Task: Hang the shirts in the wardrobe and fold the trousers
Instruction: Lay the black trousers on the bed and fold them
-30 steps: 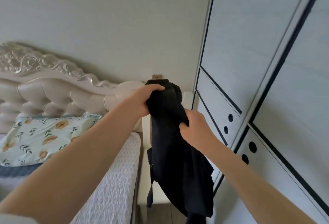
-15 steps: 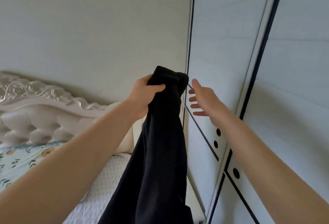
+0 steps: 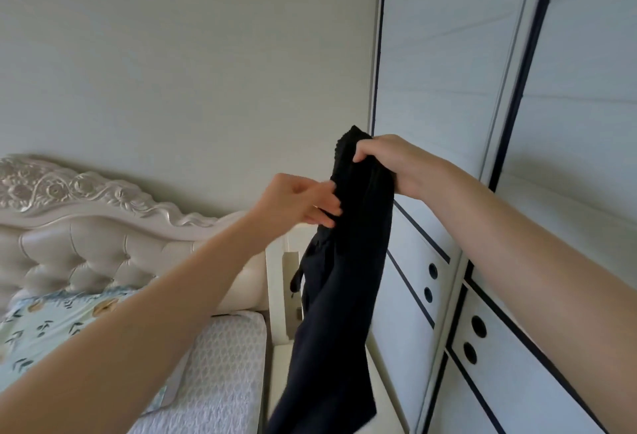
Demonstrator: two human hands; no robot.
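**While the right hand [image 3: 393, 166] is gripping the trousers [image 3: 348, 278]: clearances and surroundings**

As the dark trousers are hanging lengthwise between bed and wardrobe, their top end is bunching inside the right hand, whose fingers are curling over the cloth. Their lower end is running out past the bottom of the view. The left hand [image 3: 296, 201] is reaching in from the left with its fingers nearly straight. Its fingertips [image 3: 332, 207] are touching the left edge of the cloth just below the gripped end.

Clearances. The wardrobe door [image 3: 437, 88] is standing closed just to the right of the trousers, and its dark-lined frame is running vertically behind the right wrist. Open room is lying to the left and above, in front of the pale wall [image 3: 189, 54]. Lower down, a narrow white bedside unit [image 3: 275, 295] is filling the gap, and the cloth is hanging in front of it.

Surroundings. The tufted headboard [image 3: 86, 237], the patterned pillow [image 3: 51, 326] and the quilted mattress [image 3: 220, 364] are lying at lower left, well apart from both hands. Round finger holes [image 3: 432, 271] are showing in the lower door panels.

Change. Half a second ago the left hand was gripping the top end while the right hand was hovering flat-fingered by the door. Now the right hand is doing the gripping, and the left hand is no longer closing round the top.
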